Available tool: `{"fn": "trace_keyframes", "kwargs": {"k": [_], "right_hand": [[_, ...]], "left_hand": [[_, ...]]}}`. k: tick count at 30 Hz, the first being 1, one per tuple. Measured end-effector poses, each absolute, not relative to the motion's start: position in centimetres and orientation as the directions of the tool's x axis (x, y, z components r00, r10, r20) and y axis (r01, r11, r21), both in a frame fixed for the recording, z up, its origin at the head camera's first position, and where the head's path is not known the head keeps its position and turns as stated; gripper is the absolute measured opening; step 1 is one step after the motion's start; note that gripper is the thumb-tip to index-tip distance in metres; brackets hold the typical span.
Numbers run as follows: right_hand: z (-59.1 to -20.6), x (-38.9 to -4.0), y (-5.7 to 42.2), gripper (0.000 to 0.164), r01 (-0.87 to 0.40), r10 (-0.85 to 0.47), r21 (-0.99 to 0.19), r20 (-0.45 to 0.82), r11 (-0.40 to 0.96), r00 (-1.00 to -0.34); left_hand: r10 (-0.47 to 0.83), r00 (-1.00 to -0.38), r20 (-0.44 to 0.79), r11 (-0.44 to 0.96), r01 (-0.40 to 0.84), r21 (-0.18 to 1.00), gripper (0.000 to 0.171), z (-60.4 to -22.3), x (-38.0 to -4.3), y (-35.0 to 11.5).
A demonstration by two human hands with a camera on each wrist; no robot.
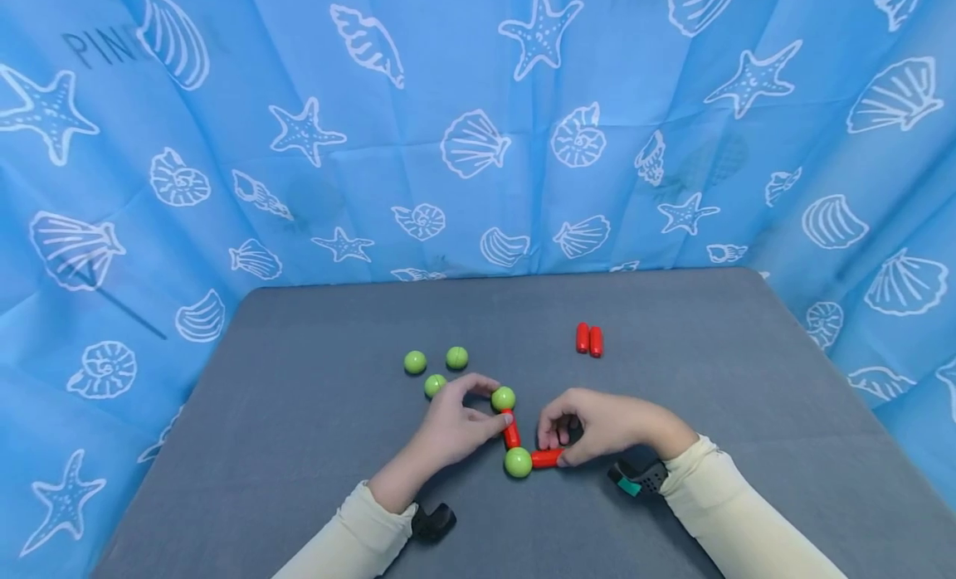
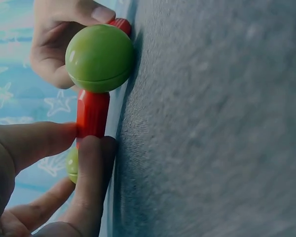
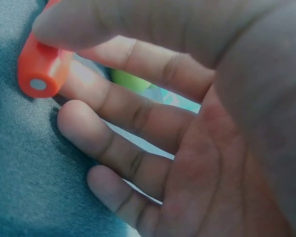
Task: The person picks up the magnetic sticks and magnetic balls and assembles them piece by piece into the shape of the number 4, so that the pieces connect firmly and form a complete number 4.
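In the head view, two green balls and two red rods form an L on the grey table. My left hand (image 1: 456, 425) pinches the upright red rod (image 2: 92, 113) between thumb and fingers. That rod runs from the far green ball (image 1: 504, 398), beside my left fingertips, to the near green ball (image 1: 519, 462). My right hand (image 1: 601, 425) pinches the second red rod (image 1: 547, 458), whose left end meets the near ball. In the right wrist view, a round silvery spot shows on the free end of this red rod (image 3: 42, 74); the other fingers are loosely bent.
Three loose green balls lie beyond my left hand, among them one ball (image 1: 415, 362) at the left. Two red rods (image 1: 589, 340) lie side by side farther back on the table (image 1: 314, 380). A blue shell-print curtain (image 1: 463, 206) hangs behind the table and at its sides.
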State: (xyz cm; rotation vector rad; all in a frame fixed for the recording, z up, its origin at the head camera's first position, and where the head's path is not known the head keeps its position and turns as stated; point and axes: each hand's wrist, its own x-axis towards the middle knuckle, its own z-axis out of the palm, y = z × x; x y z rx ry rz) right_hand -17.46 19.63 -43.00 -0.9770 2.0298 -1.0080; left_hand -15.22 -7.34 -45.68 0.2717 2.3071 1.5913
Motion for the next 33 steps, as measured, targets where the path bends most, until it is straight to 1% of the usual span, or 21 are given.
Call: {"fn": "trace_keyframes", "kwargs": {"k": [8,18,22,33], "right_hand": [[-43.2,-17.4,19.8,0.015,-0.346,-0.843,-0.842,-0.21,0.413,-0.495],[-43.3,-17.6,20.1,0.013,-0.308,-0.842,-0.87,-0.195,0.385,-0.502],[-43.2,-17.7,20.1,0.014,-0.302,-0.84,-0.877,-0.181,0.373,-0.512],[-43.2,-18.8,20.6,0.015,-0.337,-0.786,-0.872,-0.083,0.355,-0.613]], "left_hand": [[0.331,-0.928,-0.174,0.253,-0.09,0.963,0.045,-46.0,-14.9,-7.3],[0.336,-0.917,-0.215,0.145,-0.175,0.974,0.045,-46.8,-15.5,-7.5],[0.347,-0.912,-0.218,0.121,-0.187,0.975,0.046,-47.0,-15.7,-7.7],[0.347,-0.914,-0.208,0.111,-0.181,0.977,0.046,-47.2,-15.9,-7.7]]}}
